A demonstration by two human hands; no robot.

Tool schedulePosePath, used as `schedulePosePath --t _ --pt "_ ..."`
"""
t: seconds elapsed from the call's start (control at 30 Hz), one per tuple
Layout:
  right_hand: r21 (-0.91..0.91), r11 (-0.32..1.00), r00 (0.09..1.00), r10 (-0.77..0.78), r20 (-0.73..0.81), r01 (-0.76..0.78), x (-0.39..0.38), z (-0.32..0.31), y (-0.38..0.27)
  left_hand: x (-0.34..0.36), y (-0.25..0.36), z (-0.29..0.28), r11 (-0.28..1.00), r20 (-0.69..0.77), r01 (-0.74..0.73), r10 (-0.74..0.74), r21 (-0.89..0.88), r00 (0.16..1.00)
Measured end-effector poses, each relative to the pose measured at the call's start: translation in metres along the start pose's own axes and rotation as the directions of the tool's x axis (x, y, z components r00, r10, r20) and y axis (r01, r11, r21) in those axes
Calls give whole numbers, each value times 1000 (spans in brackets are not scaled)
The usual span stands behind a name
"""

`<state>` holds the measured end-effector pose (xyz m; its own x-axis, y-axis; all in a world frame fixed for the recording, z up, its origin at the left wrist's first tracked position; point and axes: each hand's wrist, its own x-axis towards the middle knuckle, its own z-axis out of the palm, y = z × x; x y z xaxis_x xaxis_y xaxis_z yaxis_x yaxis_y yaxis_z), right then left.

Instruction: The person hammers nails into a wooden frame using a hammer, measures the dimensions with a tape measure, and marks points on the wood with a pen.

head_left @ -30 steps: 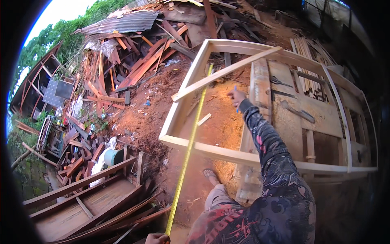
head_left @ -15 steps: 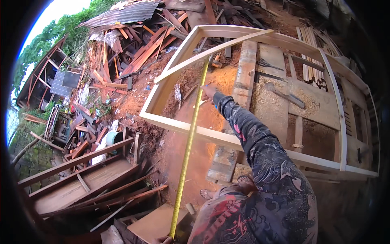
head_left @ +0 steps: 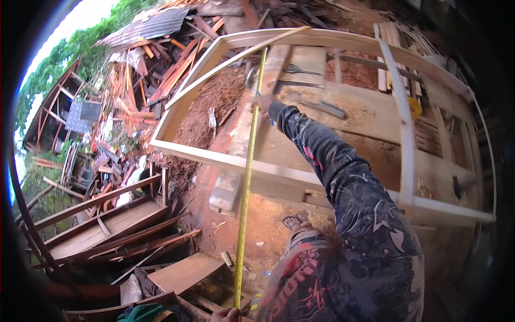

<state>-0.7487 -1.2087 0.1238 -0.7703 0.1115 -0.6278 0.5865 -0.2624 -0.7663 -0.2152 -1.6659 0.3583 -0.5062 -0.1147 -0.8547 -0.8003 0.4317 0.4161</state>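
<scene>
Firstly, one heap of scrap timber (head_left: 177, 80), reddish-brown, piled beyond the work area at upper left.

One long frame of pale wood (head_left: 289, 177), lying across a platform of worn boards (head_left: 370, 118), its left end reaching past the platform's edge over red earth.

One open brown wooden unit (head_left: 80, 244), at lower left, well apart from the frame.

One pale batten (head_left: 230, 64), laid slantwise across the frame's left-end corner.

One yellow tape measure (head_left: 247, 188), drawn straight from near the batten, over the frame's near rail, to the lower edge of view.

One dark-headed hand tool (head_left: 332, 110), resting on the sawdust-strewn boards inside the frame.

Two bare hands, well apart: the left hand (head_left: 225, 315) clamped on the tape's near end, partly cut off; the right hand (head_left: 263, 101), blurred, beside the tape's far stretch, closed around a slim blue stick (head_left: 271, 122); whether it touches the tape, cannot tell.
</scene>
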Motion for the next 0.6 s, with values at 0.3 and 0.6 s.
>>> schedulePosePath --t 0.3,0.6 --pt "-428 837 896 -427 -121 341 -244 -204 -44 -51 -67 120 919 52 -382 378 103 924" --pt "-310 944 811 -269 -520 114 -352 -493 37 -110 -91 219 964 182 -239 216 116 959"
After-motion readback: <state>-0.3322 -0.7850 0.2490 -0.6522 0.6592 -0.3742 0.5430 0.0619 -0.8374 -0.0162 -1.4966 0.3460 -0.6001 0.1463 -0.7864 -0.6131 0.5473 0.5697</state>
